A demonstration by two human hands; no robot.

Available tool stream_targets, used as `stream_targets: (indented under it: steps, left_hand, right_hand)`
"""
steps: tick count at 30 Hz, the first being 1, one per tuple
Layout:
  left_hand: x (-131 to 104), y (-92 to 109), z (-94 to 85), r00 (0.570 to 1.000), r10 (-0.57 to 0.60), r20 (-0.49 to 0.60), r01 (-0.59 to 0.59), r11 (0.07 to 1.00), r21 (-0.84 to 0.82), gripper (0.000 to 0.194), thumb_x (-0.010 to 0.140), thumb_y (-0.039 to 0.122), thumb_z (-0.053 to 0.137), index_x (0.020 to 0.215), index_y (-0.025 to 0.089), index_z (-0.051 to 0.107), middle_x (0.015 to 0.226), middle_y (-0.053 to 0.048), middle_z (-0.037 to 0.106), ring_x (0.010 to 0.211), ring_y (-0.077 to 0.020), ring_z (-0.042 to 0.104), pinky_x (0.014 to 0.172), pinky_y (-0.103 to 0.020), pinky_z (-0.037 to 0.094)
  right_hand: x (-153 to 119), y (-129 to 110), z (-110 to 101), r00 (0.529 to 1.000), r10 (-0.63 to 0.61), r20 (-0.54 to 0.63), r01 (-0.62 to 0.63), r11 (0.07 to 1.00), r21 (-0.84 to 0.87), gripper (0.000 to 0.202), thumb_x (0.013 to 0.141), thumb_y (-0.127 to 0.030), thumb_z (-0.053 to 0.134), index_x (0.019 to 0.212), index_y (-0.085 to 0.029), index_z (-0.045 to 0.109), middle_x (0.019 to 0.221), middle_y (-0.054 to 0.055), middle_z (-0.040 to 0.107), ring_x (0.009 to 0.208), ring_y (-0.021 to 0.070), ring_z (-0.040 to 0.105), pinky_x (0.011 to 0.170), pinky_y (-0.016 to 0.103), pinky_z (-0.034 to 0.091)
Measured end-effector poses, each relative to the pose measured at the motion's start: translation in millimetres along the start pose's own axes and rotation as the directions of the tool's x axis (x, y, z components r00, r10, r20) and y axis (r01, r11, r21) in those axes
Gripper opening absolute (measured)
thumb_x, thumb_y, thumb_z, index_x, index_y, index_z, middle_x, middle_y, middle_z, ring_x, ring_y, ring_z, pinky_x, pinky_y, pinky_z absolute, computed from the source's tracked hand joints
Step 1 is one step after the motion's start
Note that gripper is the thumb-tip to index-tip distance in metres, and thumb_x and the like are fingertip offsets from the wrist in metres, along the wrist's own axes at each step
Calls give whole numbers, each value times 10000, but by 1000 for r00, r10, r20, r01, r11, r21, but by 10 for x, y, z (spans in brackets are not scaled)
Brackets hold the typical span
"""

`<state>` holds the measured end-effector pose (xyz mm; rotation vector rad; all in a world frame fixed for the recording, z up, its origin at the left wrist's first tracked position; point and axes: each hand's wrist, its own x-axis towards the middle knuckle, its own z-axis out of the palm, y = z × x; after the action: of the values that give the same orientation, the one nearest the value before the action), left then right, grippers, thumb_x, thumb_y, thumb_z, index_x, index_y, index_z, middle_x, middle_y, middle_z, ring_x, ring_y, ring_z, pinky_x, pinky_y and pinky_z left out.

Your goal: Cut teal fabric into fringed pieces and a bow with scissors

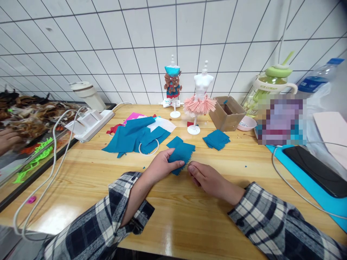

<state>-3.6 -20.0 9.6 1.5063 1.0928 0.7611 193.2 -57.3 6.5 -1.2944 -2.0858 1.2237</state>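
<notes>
My left hand (pixel 162 164) pinches a small blue fabric piece (pixel 182 151) with fringed edges, thumb on top. Just right of the fringe, my right hand (pixel 204 177) is closed, thumb against curled fingers; what it holds, if anything, is hidden. A stack of blue fabric squares (pixel 216 139) lies behind my right hand. Larger blue cloth (pixel 130 136) is heaped to the left, with a white ring (pixel 149 147) at its front edge. Behind stand two small white dress forms, one with a pink pleated skirt (pixel 200 104), the other in a brown and blue outfit (pixel 172 83).
A cardboard box (pixel 227 117), a pink bowl (pixel 246 123), a green-lidded jug (pixel 271 86) and a black phone (pixel 317 171) are on the right. A power strip (pixel 92 124) with white cables and a cup (pixel 88 95) sit left. Another person's hand (pixel 9 140) shows at far left.
</notes>
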Motion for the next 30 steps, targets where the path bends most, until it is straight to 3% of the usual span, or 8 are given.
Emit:
stream_targets:
  steps: [11,21,26,30]
  left_hand:
    - [2,3,-7,1000,2,21,-2,1000,20,276,720,392,730,869,166,675,852,-16,693,745,-173,598,662,-252,473]
    - [7,2,-11,1000,-11,27,13,997,-70,302,710,393,749,884,159,668,846,-13,693,725,-162,600,677,-257,477]
    - [9,-44,-31,1000,-15,6,16,996,-86,377,723,399,743,991,144,670,909,-45,707,787,-187,624,717,-279,491]
    - [14,-79,-43,999,-25,-37,21,993,-116,497,698,383,769,1114,142,640,1086,-92,699,923,-239,641,827,-342,499]
  right_hand:
    - [7,6,9,1000,5,9,-5,1000,11,345,1006,-388,285,733,-229,423,610,-26,515,579,145,496,587,270,384]
    - [4,4,5,1000,22,9,-22,1000,-12,325,998,-374,288,732,-232,411,613,-19,513,579,152,494,575,271,381]
    - [11,20,23,999,40,-22,-40,999,-4,338,994,-387,287,719,-231,408,610,-15,510,581,155,490,573,275,382]
    - [29,52,52,999,32,-44,-31,999,9,348,988,-409,275,722,-231,411,614,-15,499,594,158,479,577,277,376]
